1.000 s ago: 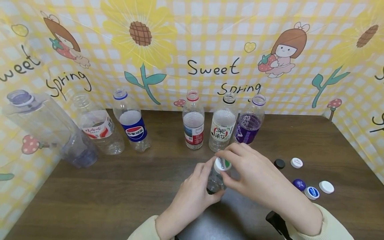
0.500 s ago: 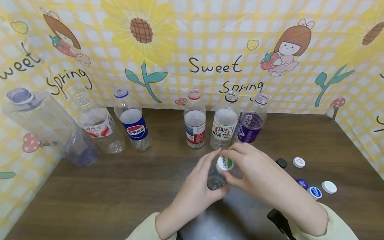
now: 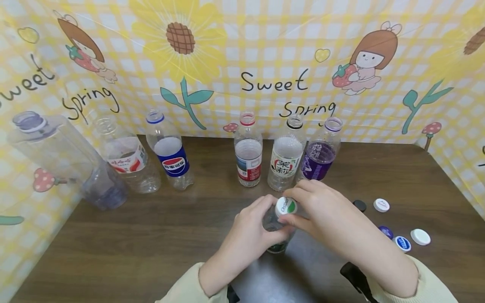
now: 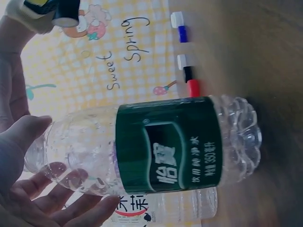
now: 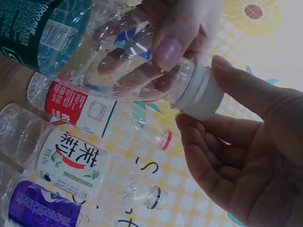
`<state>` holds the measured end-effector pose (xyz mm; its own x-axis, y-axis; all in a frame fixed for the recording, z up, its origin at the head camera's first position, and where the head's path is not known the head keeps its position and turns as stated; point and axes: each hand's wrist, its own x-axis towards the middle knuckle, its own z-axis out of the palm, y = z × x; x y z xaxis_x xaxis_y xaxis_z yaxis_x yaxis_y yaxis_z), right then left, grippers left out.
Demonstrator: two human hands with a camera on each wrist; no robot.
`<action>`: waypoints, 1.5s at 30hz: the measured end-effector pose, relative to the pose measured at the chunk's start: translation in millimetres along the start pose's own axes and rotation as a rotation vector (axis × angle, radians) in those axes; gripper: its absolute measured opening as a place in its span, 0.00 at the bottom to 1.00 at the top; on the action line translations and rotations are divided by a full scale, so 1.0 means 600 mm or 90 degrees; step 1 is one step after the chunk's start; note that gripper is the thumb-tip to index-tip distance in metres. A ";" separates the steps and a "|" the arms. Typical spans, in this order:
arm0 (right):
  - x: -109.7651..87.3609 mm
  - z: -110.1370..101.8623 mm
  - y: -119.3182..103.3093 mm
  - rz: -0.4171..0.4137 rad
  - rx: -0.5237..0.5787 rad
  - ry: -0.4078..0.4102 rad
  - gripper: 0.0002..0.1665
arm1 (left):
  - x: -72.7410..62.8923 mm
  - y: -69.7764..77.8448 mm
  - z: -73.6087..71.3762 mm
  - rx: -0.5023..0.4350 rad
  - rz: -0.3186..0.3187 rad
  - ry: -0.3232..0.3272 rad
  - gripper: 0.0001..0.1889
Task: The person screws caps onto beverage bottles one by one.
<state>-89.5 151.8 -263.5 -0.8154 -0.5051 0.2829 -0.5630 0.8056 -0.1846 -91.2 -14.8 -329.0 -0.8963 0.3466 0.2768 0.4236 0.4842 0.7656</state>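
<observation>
A clear plastic water bottle (image 4: 169, 146) with a dark green label stands in front of me, bare ribbed base downward. My left hand (image 3: 244, 229) grips it around the shoulder, thumb on the near side and fingers on the far side. The bottle's white cap (image 3: 286, 206) with green print sits on its neck. My right hand (image 3: 327, 219) pinches this cap between thumb and fingers from the right. In the right wrist view the cap (image 5: 204, 97) is at the neck, with the thumb and fingertips on its edge.
Uncapped bottles stand along the back: a large clear one (image 3: 60, 155), one with a red-and-white label (image 3: 129, 162), a blue-labelled Pepsi bottle (image 3: 174, 162), a red-labelled one (image 3: 249, 164), a jasmine one (image 3: 284, 164) and a purple one (image 3: 318, 160). Several loose caps (image 3: 420, 237) lie right.
The printed cap has turned clockwise under my right fingers. The bottle's base has shifted slightly right and nearer in the head view, and my left thumb has moved further across it.
</observation>
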 end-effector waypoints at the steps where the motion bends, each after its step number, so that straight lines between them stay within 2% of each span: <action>1: 0.000 -0.001 -0.001 0.006 -0.004 0.002 0.17 | 0.001 0.001 -0.001 0.003 0.000 -0.005 0.16; 11: -0.001 -0.007 -0.012 0.077 -0.052 0.045 0.22 | 0.011 0.009 -0.006 0.021 -0.017 -0.033 0.15; 15: 0.000 -0.005 -0.012 0.087 -0.077 0.065 0.26 | 0.015 0.011 -0.005 0.012 -0.029 -0.043 0.15; 18: -0.002 -0.007 -0.009 0.093 -0.072 0.050 0.28 | 0.014 0.010 -0.005 0.012 -0.034 -0.046 0.15; 21: -0.006 -0.013 -0.001 0.063 -0.013 0.010 0.30 | 0.013 0.008 -0.004 0.026 -0.038 -0.047 0.18; 25: -0.009 -0.021 0.015 -0.051 0.092 -0.034 0.32 | 0.010 0.006 -0.004 0.041 -0.041 -0.041 0.19; 27: -0.009 -0.024 0.022 -0.107 0.115 -0.047 0.33 | 0.008 0.005 -0.004 0.036 -0.043 -0.039 0.20; 30: -0.008 -0.025 0.028 -0.156 0.127 -0.065 0.35 | 0.006 0.004 -0.004 0.022 -0.057 -0.045 0.23; 33: -0.006 -0.022 0.032 -0.177 0.136 -0.085 0.35 | 0.004 0.002 -0.004 0.023 -0.063 -0.048 0.24; 39: -0.001 -0.021 0.033 -0.180 0.169 -0.116 0.32 | 0.002 0.003 -0.005 0.010 -0.072 -0.050 0.25; 45: 0.003 -0.020 0.035 -0.186 0.170 -0.097 0.29 | 0.003 0.005 -0.005 0.013 -0.068 -0.044 0.23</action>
<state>-101.0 171.4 -255.4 -0.6154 -0.7566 0.2211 -0.7723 0.5228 -0.3609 -92.1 -15.1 -324.6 -0.9256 0.3464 0.1527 0.3291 0.5369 0.7768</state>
